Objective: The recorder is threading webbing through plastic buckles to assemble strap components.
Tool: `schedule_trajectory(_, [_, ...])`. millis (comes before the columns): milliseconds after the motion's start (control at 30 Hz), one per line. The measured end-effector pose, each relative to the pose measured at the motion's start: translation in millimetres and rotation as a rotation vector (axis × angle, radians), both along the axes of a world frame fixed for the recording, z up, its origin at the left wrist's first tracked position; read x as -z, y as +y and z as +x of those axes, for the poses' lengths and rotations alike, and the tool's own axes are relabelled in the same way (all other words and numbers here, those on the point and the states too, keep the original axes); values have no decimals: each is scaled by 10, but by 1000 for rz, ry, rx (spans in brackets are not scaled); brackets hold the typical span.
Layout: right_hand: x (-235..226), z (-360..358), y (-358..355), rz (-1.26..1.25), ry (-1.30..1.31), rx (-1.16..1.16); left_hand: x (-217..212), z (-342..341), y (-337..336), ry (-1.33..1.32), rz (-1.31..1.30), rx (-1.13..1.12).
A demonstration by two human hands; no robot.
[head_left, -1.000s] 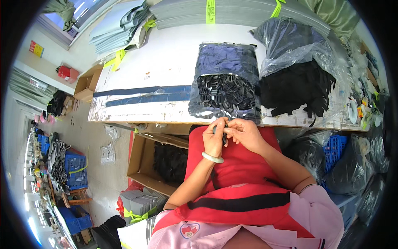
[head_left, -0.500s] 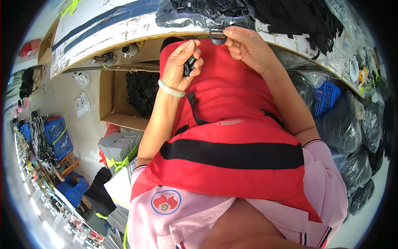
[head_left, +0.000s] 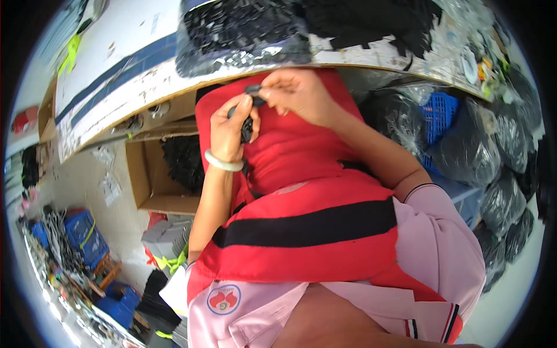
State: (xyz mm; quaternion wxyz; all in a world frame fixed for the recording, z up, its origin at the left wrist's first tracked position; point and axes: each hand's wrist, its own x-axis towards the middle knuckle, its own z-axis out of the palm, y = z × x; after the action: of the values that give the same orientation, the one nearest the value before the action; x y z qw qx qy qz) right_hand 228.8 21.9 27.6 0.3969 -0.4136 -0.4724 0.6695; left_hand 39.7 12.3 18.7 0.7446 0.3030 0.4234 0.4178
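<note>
Above the red apron (head_left: 296, 145) my two hands come together near the table edge. My left hand (head_left: 225, 129), with a pale bangle at the wrist, is closed round small black pieces (head_left: 248, 129); their kind is mostly hidden by the fingers. Between my right hand's thumb and fingertips is one end of a small black plastic buckle (head_left: 253, 89). My right hand (head_left: 301, 95) is closed in a pinch there. The buckle touches or nearly touches the left thumb tip; whether it joins another piece cannot be made out.
On the white table (head_left: 133, 75) lie a clear bag (head_left: 243, 55) of black plastic parts and a heap of black strips (head_left: 371, 26). A cardboard box (head_left: 165, 203) with black pieces stands below left. Black bags (head_left: 464, 145) and a blue basket (head_left: 440, 110) are at right.
My right hand has brought the black buckle left and down to the left hand; before, the hands were apart. The view has shifted, showing more of the table.
</note>
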Motion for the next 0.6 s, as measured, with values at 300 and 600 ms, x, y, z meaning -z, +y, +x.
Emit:
schedule_trajectory(300, [37, 175, 57, 53, 99, -218, 210, 80, -5, -694, -462, 425])
schedule_trajectory(600, [72, 416, -119, 118, -325, -73, 269, 235, -10, 253, 205, 323])
